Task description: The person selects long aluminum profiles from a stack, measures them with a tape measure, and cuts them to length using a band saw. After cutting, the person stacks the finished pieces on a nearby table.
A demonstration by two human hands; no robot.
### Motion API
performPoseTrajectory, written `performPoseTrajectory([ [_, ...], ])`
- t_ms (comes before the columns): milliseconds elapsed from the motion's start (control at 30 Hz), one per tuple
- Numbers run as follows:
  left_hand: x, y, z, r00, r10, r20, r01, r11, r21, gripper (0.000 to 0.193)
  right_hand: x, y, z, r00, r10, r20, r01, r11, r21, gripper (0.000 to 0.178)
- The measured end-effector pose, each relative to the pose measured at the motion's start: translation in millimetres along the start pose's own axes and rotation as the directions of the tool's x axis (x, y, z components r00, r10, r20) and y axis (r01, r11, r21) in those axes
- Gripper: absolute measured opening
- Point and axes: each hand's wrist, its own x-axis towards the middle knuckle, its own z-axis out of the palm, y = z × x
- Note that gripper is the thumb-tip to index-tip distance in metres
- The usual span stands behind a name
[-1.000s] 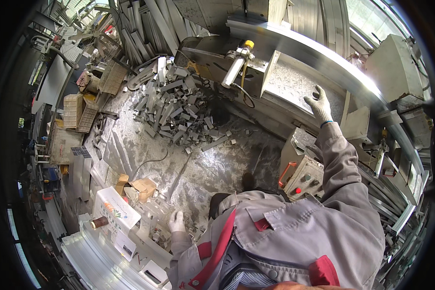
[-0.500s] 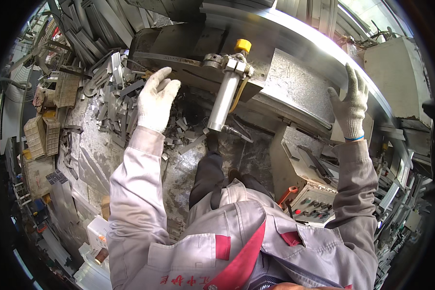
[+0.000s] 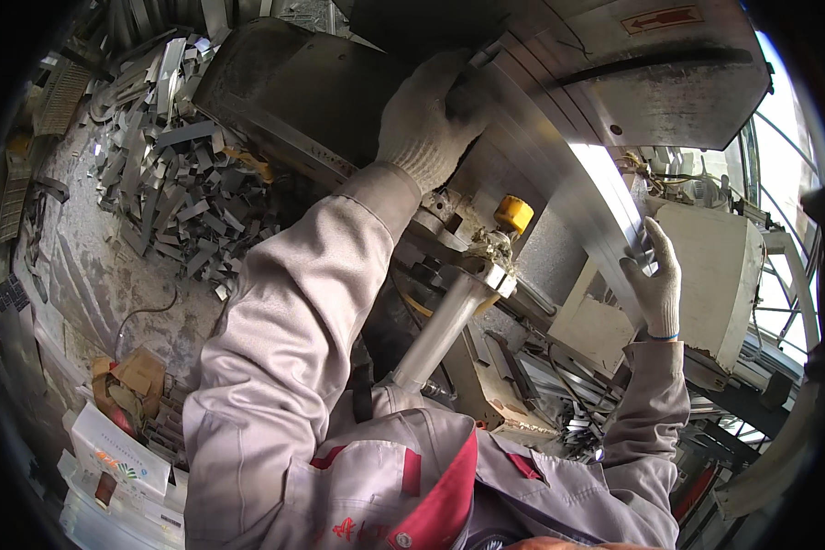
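The upper left end of the profile (image 3: pixel 564 174) is lost in shade where the left hand (image 3: pixel 423 124) reaches in, and its nearer end is partly covered by the right hand (image 3: pixel 655 284). The fingertips of the left hand are too dark to make out. The hood (image 3: pixel 678 87), beyond the cylinder (image 3: pixel 445 335) and to its right, is cut off by the upper edge. The near end of the cylinder meets the jacket (image 3: pixel 403 477), and the sleeves hide part of the floor.

The profile is a long, straight-sided bar of pale metal, its face blurred with streaks and one strip glaring white. It lies slantwise beyond the cylinder and to its right, passing beside the yellow cap (image 3: pixel 514 214).

Both hands wear whitish knitted gloves. The left, beyond the cylinder, is at the profile's shaded end, thumb lowered; whether it grips cannot be told. The right, to the right of the cylinder, has thumb and fingers parted at the profile's edge; how firmly they touch it is unclear.

Left of the cylinder lies a heap of metal offcuts (image 3: pixel 188 197); nearer, a white box (image 3: pixel 119 449).
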Motion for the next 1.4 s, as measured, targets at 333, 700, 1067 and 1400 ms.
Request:
performPoseTrajectory([
  [333,1.3,12.7,-4.3,0.998,0.043,-0.036,-0.047,0.991,-0.124,0.045,8.3,14.9,-14.0,0.981,0.150,0.122,-0.163,0.980,0.111,0.074],
  [700,2.3,2.0,-1.5,0.983,0.132,-0.127,-0.129,0.991,0.031,0.048,-8.3,-11.5,-4.1,0.957,-0.284,-0.065,0.233,0.880,-0.414,0.067],
  [1067,13.3,40.5,-10.3,0.988,0.130,-0.080,-0.122,0.988,0.100,0.030,-14.1,-31.6,6.4,0.959,-0.253,-0.128,0.172,0.878,-0.446,0.057],
  [1400,25.2,23.1,-10.5,0.990,0.129,-0.051,-0.137,0.968,-0.208,0.010,-2.5,-49.6,8.1,0.946,-0.292,-0.139,0.224,0.902,-0.369,0.053],
])
